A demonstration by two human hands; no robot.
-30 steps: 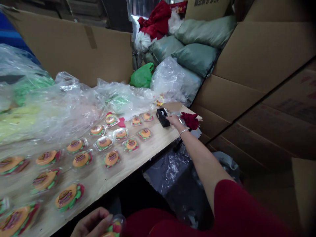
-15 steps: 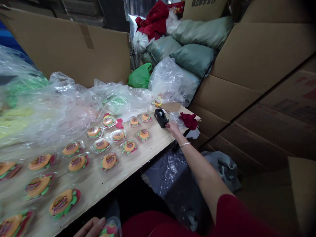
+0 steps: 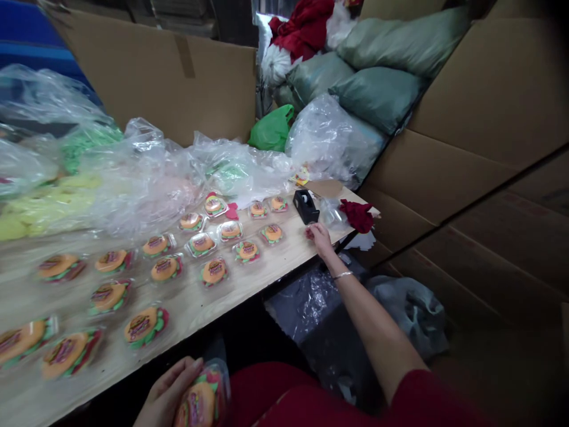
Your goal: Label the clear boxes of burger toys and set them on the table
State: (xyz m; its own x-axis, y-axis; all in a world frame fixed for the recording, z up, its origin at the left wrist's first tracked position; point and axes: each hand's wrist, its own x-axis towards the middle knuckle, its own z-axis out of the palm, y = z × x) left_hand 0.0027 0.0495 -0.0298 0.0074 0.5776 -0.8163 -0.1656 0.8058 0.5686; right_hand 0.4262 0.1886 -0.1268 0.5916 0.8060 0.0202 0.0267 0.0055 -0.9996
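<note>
My left hand, low in the view, grips a clear plastic pack with a burger-shaped piece inside, orange on top with green and red layers. At the table's right end my right hand is closed in a pinch just in front of a black tape dispenser. Whatever is between those fingertips is too small to make out. Similar burger packs lie in loose rows across the wooden table. A dark red cloth rests to the right of the dispenser.
Clear plastic bags with yellow, green and pinkish pieces heap along the table's back. Behind stand a cardboard panel, a green bag and stacked grey-green sacks. Large cartons wall the right side. A grey plastic bag sits below.
My right hand has drawn back slightly from the tape dispenser toward me. My left hand has risen further into view with the burger pack. The whole view has shifted.
</note>
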